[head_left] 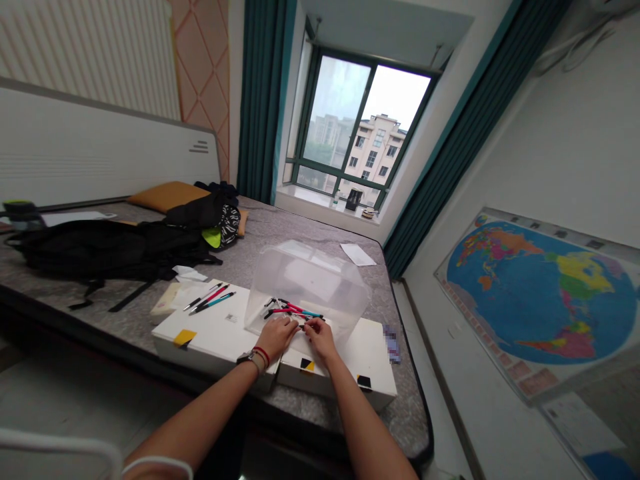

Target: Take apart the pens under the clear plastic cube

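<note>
A transparent plastic box (305,283) stands upside down, its open side towards me, on a white flat box (215,340). Several coloured pens (293,310) lie in a tangle under it. My right hand (320,337) reaches in beneath the near edge, with its fingertips pinched on a pen. My left hand (277,337) sits just beside it, fingers against the pens, and how they hold is hidden. A wristwatch and a red band circle my left wrist. Several more pens (210,299) lie on the white box, to the left of the plastic box.
The boxes rest on a grey mattress (310,240) with a white paper sheet (358,254) behind them. A black backpack (110,250) and a yellow cushion (167,197) lie to the left. A small blurred item (393,343) lies to the right. The mattress edge runs close in front.
</note>
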`<state>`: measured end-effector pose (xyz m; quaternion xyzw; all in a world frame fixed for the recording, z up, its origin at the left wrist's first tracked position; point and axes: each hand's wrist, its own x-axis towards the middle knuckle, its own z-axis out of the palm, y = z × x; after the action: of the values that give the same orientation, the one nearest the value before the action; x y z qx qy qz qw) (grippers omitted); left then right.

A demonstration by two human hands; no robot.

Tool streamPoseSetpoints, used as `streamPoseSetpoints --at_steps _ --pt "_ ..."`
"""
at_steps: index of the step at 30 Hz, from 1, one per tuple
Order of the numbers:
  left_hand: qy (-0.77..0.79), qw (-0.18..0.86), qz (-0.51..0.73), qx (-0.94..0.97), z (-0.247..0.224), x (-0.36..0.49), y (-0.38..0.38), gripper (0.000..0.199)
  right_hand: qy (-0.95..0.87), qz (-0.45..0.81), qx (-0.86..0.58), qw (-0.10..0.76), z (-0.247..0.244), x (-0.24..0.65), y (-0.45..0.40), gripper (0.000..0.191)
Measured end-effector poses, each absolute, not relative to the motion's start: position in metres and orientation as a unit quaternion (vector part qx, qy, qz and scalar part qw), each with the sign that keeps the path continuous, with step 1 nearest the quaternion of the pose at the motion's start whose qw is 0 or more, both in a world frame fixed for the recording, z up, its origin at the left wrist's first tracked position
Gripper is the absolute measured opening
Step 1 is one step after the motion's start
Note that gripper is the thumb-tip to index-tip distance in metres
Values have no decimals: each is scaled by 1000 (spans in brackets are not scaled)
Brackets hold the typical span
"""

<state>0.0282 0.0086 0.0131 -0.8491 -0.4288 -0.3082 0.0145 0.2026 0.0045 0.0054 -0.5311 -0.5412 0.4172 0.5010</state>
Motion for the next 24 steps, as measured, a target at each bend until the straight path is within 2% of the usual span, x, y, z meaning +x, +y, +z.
streamPoseSetpoints --at_steps 7,13,20,24 --pt "-430 12 -311 -848 12 28 9 29 -527 458 -524 488 10 200 4 44" --pt "-423 19 -306 -853 12 30 11 30 -554 416 -544 473 9 200 5 50" --pt "-432 33 -298 -850 13 30 9 30 -533 440 -529 492 6 202 5 39" --pt "-440 38 -300 -845 13 30 8 27 -510 458 -521 509 7 202 6 44"
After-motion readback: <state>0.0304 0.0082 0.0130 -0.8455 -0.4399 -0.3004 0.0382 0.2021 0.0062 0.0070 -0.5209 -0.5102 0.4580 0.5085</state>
